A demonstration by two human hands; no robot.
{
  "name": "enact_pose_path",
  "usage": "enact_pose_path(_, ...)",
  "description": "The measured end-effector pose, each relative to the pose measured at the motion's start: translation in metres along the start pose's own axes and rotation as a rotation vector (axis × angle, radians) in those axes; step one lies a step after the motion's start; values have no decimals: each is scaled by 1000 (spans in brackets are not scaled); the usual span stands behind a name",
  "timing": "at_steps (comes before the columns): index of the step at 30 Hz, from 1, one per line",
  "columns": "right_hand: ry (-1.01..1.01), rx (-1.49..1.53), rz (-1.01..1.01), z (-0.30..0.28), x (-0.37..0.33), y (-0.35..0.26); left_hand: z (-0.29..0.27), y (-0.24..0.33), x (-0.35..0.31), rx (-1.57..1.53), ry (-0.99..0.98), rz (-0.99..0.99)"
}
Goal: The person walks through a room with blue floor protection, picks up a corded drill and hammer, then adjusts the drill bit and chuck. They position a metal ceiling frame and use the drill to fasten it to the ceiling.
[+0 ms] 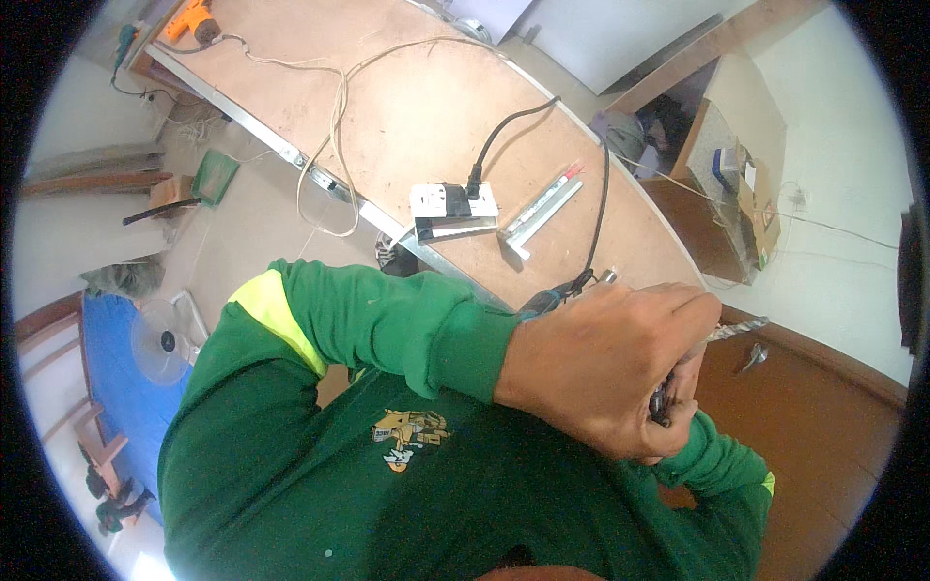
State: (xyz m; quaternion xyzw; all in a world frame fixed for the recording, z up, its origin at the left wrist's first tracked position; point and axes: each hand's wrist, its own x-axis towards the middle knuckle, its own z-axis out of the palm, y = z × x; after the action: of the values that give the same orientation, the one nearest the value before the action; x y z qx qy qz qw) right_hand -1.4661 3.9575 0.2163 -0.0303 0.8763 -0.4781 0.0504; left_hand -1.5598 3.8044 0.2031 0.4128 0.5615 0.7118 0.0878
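My left hand [605, 358] is closed around the front of a corded power drill, its knuckles up and fingers curled under. Part of the drill's teal body [544, 302] shows behind my wrist. A spiral drill bit [741, 329] sticks out to the right past my knuckles. Between my fingers a dark metal part [661, 402] shows, too little to name. My right arm [722, 465] comes in from the lower right; its hand lies mostly hidden behind the left one, so its grip does not show. A short metal cylinder [608, 277] sits just above my left hand.
On the wooden table [407, 107] lie a white socket box [450, 205] with a black plug, a pen-like marker [547, 198] beside a metal strip [542, 225], an orange power tool [194, 21] and loose cords. A fan [165, 341] stands at left.
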Motion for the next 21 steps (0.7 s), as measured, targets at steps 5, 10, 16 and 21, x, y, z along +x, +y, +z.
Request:
enact_pose_path(5,8,32,-5,3,-4,7,4,-1,-4,-67,-2,-105)
enact_pose_path(10,126,49,12,16,-13,7,0,-2,-5,-49,-105,-114)
enact_pose_path(16,265,274,11,21,9,0,-21,-8,13,199,-186,-175)
enact_pose_path(21,263,-127,-19,4,7,-37,-24,-18,16,-286,-210,-238)
